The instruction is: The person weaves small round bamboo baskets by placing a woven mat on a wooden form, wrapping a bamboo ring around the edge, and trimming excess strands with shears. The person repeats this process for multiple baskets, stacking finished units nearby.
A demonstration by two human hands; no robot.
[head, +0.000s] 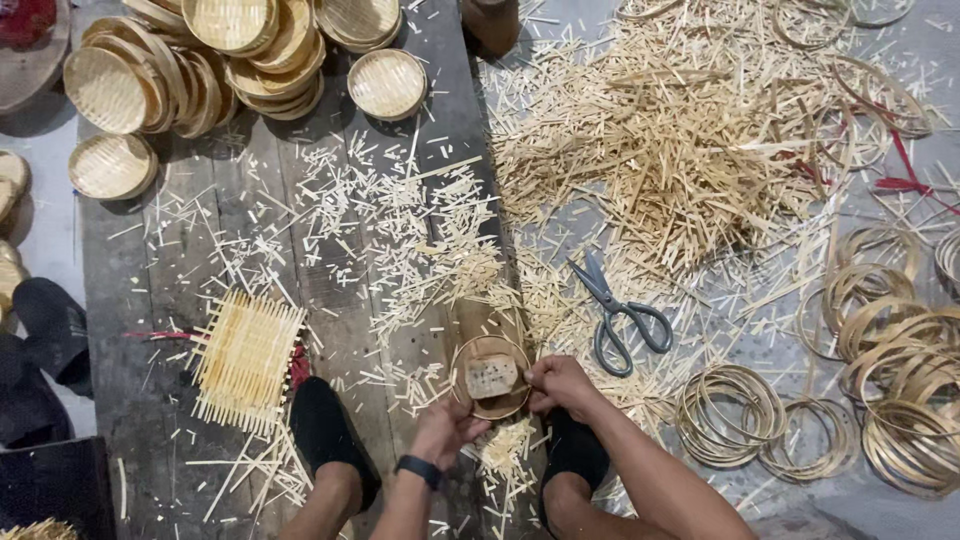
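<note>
Between the feet, both hands (445,425) (560,383) grip a hoop (490,378); finished baskets (215,60) pile up, one mat (245,358) and many rings (725,412) wait.

I have one view only, from the camera on the person's head, so no second view shares any of this scene. It looks almost straight down from above the dark plank worktop (150,270), far enough up to take in both forearms and both feet at the bottom edge. I take the grey scissors (622,315) as my landmark: they lie right of centre. The plank runs up the frame left of the scissors; grey floor (900,500) spreads to their right. The near hands sit just below and left of them.
</note>
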